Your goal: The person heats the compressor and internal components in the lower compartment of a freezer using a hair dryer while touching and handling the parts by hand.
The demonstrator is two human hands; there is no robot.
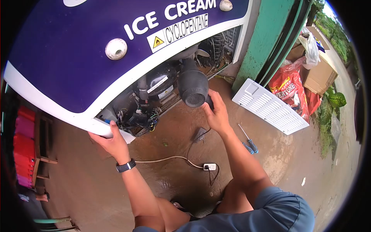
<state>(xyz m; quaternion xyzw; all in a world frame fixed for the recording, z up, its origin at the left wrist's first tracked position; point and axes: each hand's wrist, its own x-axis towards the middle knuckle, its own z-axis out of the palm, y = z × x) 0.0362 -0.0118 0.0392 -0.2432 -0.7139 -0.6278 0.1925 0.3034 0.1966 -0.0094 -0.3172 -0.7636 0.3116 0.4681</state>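
Note:
My right hand [217, 113] is wrapped round the handle of a black hair dryer [193, 87]. Its round rear grille faces me, and its nozzle points into the open lower compartment of a blue and white ice cream freezer [77, 58]. Inside that compartment sit a black compressor [160, 79] and a tangle of wires [145, 120]. My left hand [112, 143] grips the white lower edge [91, 124] of the freezer at its corner, thumb on top. The dryer's cord runs down toward a white extension socket [209, 167] on the floor.
A white slatted vent panel [270, 106] leans at the right by a green metal door [262, 50]. Blue-handled screwdrivers [251, 146] lie on the wet floor. Beyond are a red bag [288, 87] and a cardboard box [320, 73]. Red crates [25, 147] stand at the left.

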